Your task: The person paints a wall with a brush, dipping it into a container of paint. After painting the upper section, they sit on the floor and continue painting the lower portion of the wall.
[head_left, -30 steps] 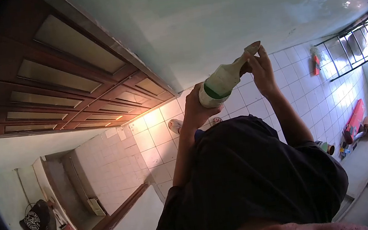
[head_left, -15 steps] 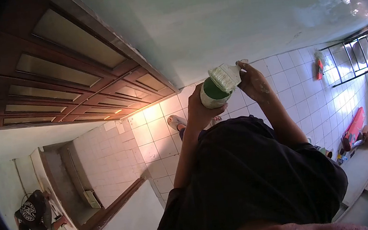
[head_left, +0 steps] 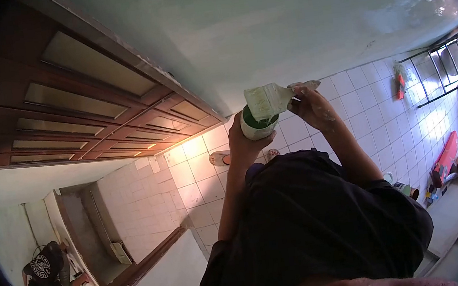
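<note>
My left hand (head_left: 241, 140) is wrapped round a small paint container (head_left: 258, 132), pale outside with a green inside, held in front of my chest. Paint smears cover its outer wall. In my right hand (head_left: 313, 110) is a wide paintbrush (head_left: 265, 102), gripped by its handle with closed fingers. The brush's bristles are coated in pale paint and lie over the container's mouth, near its far rim. Whether they touch the rim I cannot tell. Paint spots mark my right wrist.
A pale green wall (head_left: 261, 30) rises ahead, beside brown panelled doors (head_left: 81, 104) at left. White tiles (head_left: 361, 104) cover the floor. Another person (head_left: 47, 268) works at far left. A metal rack (head_left: 448, 64) and a red object (head_left: 446, 159) are at right.
The paintbrush has shifted left and turned so its broad side shows over the container. My right hand moved slightly left and down. The left hand tilted the container a little.
</note>
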### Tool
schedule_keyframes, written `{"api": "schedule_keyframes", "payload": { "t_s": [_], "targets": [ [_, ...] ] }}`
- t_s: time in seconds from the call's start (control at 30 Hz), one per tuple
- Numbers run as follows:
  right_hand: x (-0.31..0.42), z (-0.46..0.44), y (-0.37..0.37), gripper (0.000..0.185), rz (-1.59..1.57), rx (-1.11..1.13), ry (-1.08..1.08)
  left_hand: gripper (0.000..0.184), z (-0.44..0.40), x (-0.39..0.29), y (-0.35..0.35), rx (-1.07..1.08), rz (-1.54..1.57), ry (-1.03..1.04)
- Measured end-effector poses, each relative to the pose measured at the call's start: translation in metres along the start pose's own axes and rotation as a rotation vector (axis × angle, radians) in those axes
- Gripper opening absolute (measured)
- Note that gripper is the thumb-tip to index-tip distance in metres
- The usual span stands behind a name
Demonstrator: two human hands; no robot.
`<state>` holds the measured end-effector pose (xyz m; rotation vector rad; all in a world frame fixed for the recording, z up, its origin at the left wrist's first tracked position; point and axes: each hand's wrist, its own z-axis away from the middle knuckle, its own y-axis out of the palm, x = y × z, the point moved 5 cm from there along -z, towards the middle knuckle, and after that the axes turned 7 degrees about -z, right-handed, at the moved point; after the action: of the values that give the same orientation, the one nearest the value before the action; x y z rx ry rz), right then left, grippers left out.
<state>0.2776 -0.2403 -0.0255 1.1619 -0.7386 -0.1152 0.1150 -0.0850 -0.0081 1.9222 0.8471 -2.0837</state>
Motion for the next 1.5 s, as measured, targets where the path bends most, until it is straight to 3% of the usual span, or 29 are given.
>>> {"api": "schedule_keyframes", "payload": {
  "t_s": [0.13, 0.43, 0.5, 0.53, 0.6, 0.63, 0.73, 0.8, 0.93, 1.0, 1.1, 1.13, 1.17, 1.27, 1.33, 1.5],
  "targets": [
    [-0.005, -0.009, -0.009, 0.02, -0.039, -0.015, -0.01, 0.077, -0.002, 0.001, -0.005, -0.041, -0.051, -0.021],
    [0.031, -0.025, -0.008, 0.024, -0.091, -0.156, -0.341, 0.074, 0.001, 0.008, 0.003, -0.065, -0.117, 0.016],
    [0.053, -0.023, -0.013, 0.019, 0.197, -0.309, -0.642, 0.074, 0.003, 0.008, 0.004, -0.067, -0.144, 0.013],
    [0.055, -0.031, -0.017, 0.019, 0.193, -0.315, -0.645, 0.074, 0.003, 0.013, 0.005, -0.068, -0.14, 0.009],
    [0.065, -0.031, 0.004, 0.015, 1.012, -0.348, -1.227, 0.074, 0.005, 0.021, 0.006, -0.058, -0.139, 0.002],
    [0.064, -0.033, 0.014, 0.017, 1.185, -0.393, -1.323, 0.074, 0.006, 0.023, 0.005, -0.076, -0.119, 0.02],
    [0.044, -0.061, 0.027, 0.022, 1.257, -0.42, -1.474, 0.072, 0.012, 0.03, -0.004, -0.129, -0.126, 0.072],
    [0.03, -0.083, 0.034, 0.019, 1.25, -0.477, -1.382, 0.07, 0.015, 0.034, -0.014, -0.162, -0.155, 0.106],
    [-0.022, -0.131, 0.033, 0.018, 1.211, -0.382, -1.329, 0.063, 0.024, 0.043, -0.037, -0.174, -0.03, -0.049],
    [-0.055, -0.133, 0.054, 0.016, 1.136, -0.104, -1.24, 0.063, 0.03, 0.038, -0.05, -0.264, -0.097, -0.012],
    [-0.088, -0.13, 0.082, 0.015, 1.299, 0.298, -1.227, 0.064, 0.036, 0.042, -0.062, -0.294, -0.062, -0.074],
    [-0.091, -0.133, 0.077, 0.015, 1.301, 0.297, -1.222, 0.064, 0.039, 0.043, -0.065, -0.345, -0.046, -0.076],
    [-0.092, -0.147, 0.062, 0.02, 1.132, 0.305, -1.069, 0.065, 0.04, 0.04, -0.067, -0.348, -0.027, -0.078],
    [-0.056, -0.178, 0.005, 0.031, 0.868, 0.188, -0.85, 0.067, 0.042, 0.042, -0.068, -0.387, 0.012, -0.087],
    [0.0, -0.143, 0.009, 0.022, 1.264, 0.001, -1.249, 0.068, 0.042, 0.055, -0.069, -0.38, -0.002, -0.089],
    [0.091, -0.108, -0.043, 0.017, 1.504, -0.501, -1.49, 0.065, 0.046, 0.055, -0.067, -0.356, -0.076, -0.125]
  ]
}}
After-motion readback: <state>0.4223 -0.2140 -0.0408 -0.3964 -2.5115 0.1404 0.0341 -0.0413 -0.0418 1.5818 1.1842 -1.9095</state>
